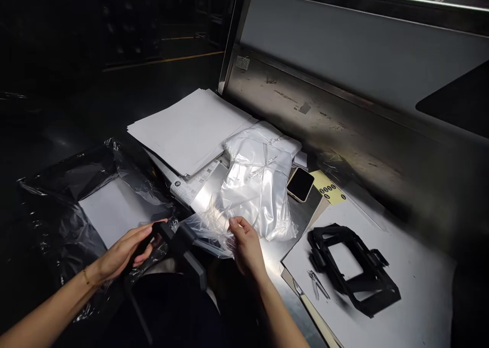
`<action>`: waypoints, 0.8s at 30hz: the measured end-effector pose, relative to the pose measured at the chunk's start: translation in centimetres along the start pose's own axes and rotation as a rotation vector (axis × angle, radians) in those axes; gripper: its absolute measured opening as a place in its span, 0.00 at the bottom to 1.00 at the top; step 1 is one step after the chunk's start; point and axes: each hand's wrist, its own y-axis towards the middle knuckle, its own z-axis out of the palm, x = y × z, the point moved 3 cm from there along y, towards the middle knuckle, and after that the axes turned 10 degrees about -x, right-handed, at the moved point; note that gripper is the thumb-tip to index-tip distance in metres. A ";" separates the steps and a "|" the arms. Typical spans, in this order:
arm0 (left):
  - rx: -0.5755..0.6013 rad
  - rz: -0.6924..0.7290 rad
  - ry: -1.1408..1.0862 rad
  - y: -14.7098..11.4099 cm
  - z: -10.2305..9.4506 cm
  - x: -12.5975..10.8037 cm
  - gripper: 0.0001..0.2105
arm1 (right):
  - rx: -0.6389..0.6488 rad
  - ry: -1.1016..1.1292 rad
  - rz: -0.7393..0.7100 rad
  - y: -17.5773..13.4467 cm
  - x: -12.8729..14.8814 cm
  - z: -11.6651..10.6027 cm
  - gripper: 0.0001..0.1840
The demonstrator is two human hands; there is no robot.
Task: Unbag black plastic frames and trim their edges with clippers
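Observation:
My left hand [132,248] is closed round one side of a black plastic frame [183,243], held low over my lap. A clear plastic bag [212,231] lies at the right end of that frame, and my right hand [244,236] pinches the bag's edge between thumb and fingers. The frame's far corner appears to be at or inside the bag's mouth; I cannot tell how far in it is. Just beyond my right hand sits a tied bundle of clear plastic bags [263,169]. A similar black frame [353,266] rests on white sheeting to the right.
Small nippers [318,285] lie beside the second frame. A phone [301,185] and a yellow label sheet [329,187] are near the bundle. White sheets [191,129] are stacked at the back left. A black-lined container [42,195] stands at left. A metal panel [305,90] rises behind.

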 end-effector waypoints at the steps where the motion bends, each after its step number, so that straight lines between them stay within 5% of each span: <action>1: 0.036 -0.006 0.026 -0.2 -0.1 -0.1 0.22 | 0.014 -0.043 -0.025 0.5 0.0 0.5 0.11; 6: 0.161 -0.003 0.183 0.3 2.1 0.4 0.34 | 0.226 -0.273 -0.085 0.7 0.5 3.9 0.11; 10: 0.171 -0.013 0.241 1.5 3.6 1.9 0.17 | 0.339 -0.474 -0.188 -0.6 1.5 4.5 0.13; 14: 0.152 -0.039 0.257 1.6 3.1 2.9 0.13 | 0.305 -0.734 -0.360 -1.0 1.7 1.9 0.15; 16: 0.152 -0.043 0.257 1.3 3.0 2.7 0.19 | 0.241 -0.865 -0.410 -0.6 1.1 0.6 0.09; 18: 0.163 -0.039 0.265 1.0 3.3 2.2 0.29 | 0.154 -0.966 -0.427 0.0 0.4 0.1 0.14; 21: 0.172 -0.022 0.299 1.1 4.5 1.6 0.38 | 0.078 -1.059 -0.454 0.7 -0.4 1.1 0.20; 24: 0.183 -0.024 0.325 1.9 5.5 1.8 0.34 | 0.185 -1.110 -0.519 0.2 -0.6 3.1 0.20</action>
